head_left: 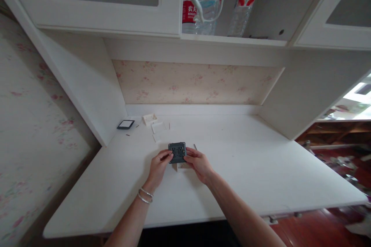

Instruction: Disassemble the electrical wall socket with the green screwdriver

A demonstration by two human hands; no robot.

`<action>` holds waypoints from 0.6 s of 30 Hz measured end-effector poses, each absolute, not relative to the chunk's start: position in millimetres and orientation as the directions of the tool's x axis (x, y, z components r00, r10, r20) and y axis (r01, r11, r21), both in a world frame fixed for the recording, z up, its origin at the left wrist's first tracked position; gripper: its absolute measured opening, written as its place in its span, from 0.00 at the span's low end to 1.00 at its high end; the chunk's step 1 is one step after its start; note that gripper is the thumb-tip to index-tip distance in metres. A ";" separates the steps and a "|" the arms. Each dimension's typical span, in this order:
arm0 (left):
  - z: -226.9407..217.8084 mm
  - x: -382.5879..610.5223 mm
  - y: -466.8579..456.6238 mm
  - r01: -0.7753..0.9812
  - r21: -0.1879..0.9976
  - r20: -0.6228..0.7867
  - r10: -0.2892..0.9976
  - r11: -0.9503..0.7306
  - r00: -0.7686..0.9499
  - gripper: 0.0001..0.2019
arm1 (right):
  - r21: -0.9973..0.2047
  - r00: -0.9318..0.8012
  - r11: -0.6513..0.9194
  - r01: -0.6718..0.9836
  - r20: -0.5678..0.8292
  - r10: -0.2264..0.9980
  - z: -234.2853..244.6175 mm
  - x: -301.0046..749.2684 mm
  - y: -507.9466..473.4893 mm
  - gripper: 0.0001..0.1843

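Observation:
Between my two hands is a dark grey, square wall socket plate (177, 154) with small holes and slots in its middle; its exact kind is hard to make out. My left hand (159, 165) pinches its left edge, thumb and fingertips pressed together there. At the right edge, my right hand (199, 163) grips it between thumb and fingers. Just below the plate, partly hidden by it, a cream-white open box (182, 167) rests on the white desk (249, 177). A thin grey tool or rod (195, 147) lies behind my right hand, its lower part covered.
Toward the back left lie a second cream box (150, 119), a white square frame (158, 127), a small white piece (156, 137) and a black-framed plate (125, 124). Small dark screw-like bits (128, 135) are nearby. Plastic bottles (245, 5) stand in the cabinet overhead.

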State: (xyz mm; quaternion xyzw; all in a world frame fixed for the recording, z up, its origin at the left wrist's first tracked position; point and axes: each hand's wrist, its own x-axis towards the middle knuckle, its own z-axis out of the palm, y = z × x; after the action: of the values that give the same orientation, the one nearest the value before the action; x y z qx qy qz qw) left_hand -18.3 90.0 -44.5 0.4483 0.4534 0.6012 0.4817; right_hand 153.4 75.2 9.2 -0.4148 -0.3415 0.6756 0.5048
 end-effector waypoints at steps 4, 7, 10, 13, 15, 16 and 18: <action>-44.2 -18.2 90.2 -0.166 0.978 0.105 0.984 -0.129 -0.141 0.13 | -0.868 -0.160 -0.269 -0.417 -0.221 0.962 11.4 152.7 73.8 0.25; -43.0 -17.9 89.5 -0.162 0.978 0.108 0.983 -0.132 -0.148 0.14 | -0.871 -0.138 -0.262 -0.416 -0.225 0.965 12.6 152.3 73.2 0.25; -41.5 -17.4 88.6 -0.148 0.978 0.120 0.980 -0.144 -0.158 0.13 | -0.880 -0.150 -0.248 -0.404 -0.203 0.968 13.0 152.5 73.0 0.24; -41.0 -16.9 88.3 -0.142 0.980 0.118 0.979 -0.142 -0.165 0.14 | -0.888 -0.176 -0.238 -0.394 -0.181 0.968 12.8 153.1 73.0 0.24; -41.6 -16.8 88.6 -0.157 0.979 0.106 0.980 -0.132 -0.169 0.15 | -0.894 -0.164 -0.236 -0.381 -0.186 0.969 12.5 153.3 73.1 0.25; -42.1 -16.7 88.9 -0.164 0.978 0.098 0.980 -0.127 -0.172 0.16 | -0.897 -0.154 -0.236 -0.373 -0.191 0.969 12.4 153.4 73.2 0.25; -43.2 -16.5 89.6 -0.177 0.978 0.079 0.981 -0.111 -0.180 0.17 | -0.902 -0.133 -0.238 -0.359 -0.203 0.970 12.4 153.3 73.5 0.24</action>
State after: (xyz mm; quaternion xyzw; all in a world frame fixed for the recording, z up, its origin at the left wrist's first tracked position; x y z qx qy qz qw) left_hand -16.5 89.6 -43.2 0.4295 0.4679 0.6090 0.4751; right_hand 153.3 73.5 12.4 -0.4258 -0.3586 0.6616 0.5024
